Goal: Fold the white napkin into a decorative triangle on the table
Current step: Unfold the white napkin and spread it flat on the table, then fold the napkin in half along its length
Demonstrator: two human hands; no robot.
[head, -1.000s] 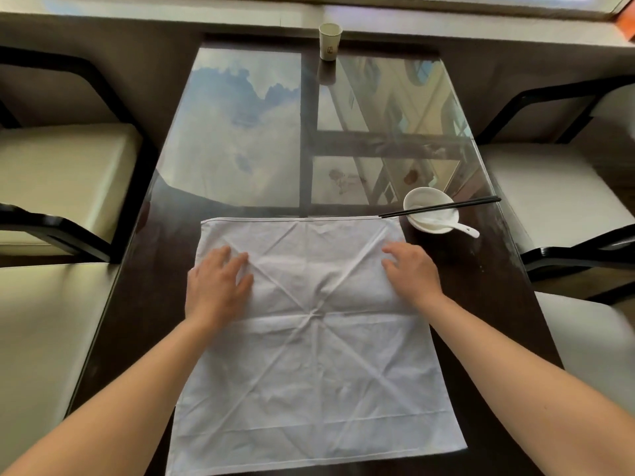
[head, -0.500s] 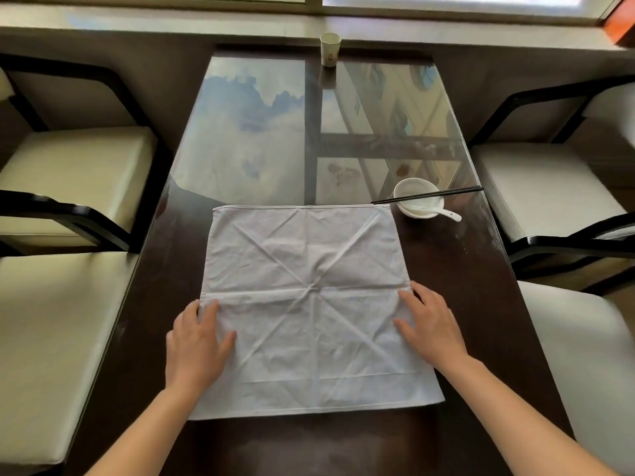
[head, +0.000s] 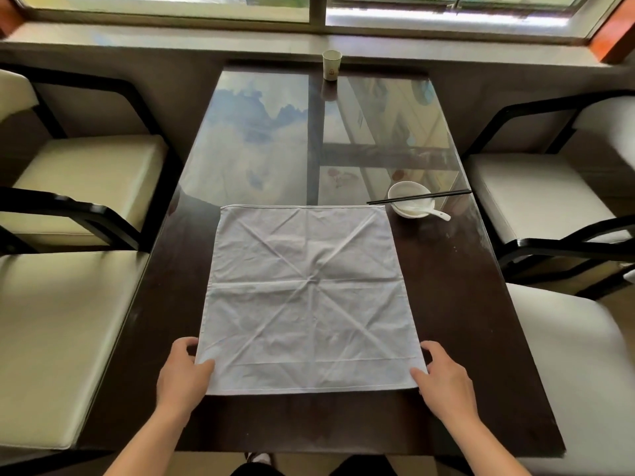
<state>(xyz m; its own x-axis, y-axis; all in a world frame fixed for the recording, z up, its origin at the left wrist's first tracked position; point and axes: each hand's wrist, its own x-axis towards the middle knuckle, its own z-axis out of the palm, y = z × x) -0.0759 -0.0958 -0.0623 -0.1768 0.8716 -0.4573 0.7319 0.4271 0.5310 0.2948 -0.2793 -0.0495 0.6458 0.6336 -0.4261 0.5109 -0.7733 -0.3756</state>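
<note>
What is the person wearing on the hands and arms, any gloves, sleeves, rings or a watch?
Nothing shows: the left hand and right hand are bare, without gloves, rings or a watch, and both forearms are uncovered down to the bottom edge of the picture, with no sleeve in view.

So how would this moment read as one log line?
napkin: flat, unfolded | left hand: near-left corner | right hand: near-right corner

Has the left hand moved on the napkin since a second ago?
Yes. The left hand has slid from the upper half of the white napkin toward the person, and now rests at its near left corner.
</note>
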